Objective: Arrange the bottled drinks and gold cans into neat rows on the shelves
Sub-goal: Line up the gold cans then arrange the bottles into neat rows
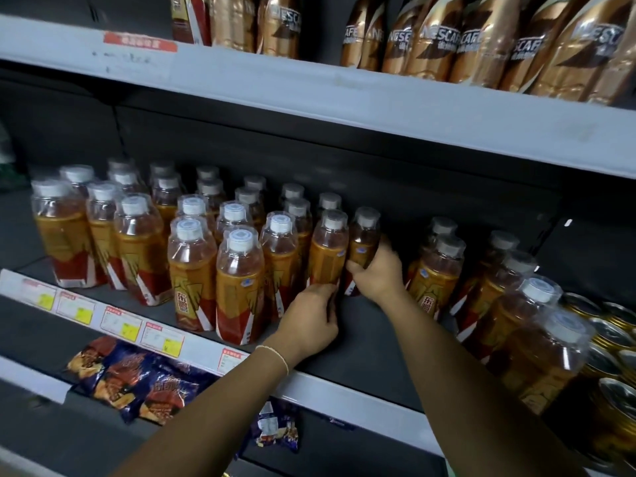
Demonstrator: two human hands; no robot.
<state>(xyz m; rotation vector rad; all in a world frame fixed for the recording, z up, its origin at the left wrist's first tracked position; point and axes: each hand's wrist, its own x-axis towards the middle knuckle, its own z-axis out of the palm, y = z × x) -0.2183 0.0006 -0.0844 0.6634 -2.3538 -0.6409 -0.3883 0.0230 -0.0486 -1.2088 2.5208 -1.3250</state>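
Several orange bottled drinks with white caps stand in rows on the dark middle shelf [371, 346]. My left hand [309, 325] grips the base of one bottle [327, 249] at the right end of the main group. My right hand [377, 273] holds the bottle just behind it [364, 235]. A second cluster of the same bottles [437, 270] stands further right, apart from the main group. Gold cans [612, 339] sit at the far right edge, partly hidden behind the nearest bottles.
Gold coffee bottles [430, 39] line the upper shelf. Blue snack packets [137, 376] lie on the lower shelf. Price labels [120, 323] run along the white shelf edge. A bare gap of shelf lies between the two bottle groups.
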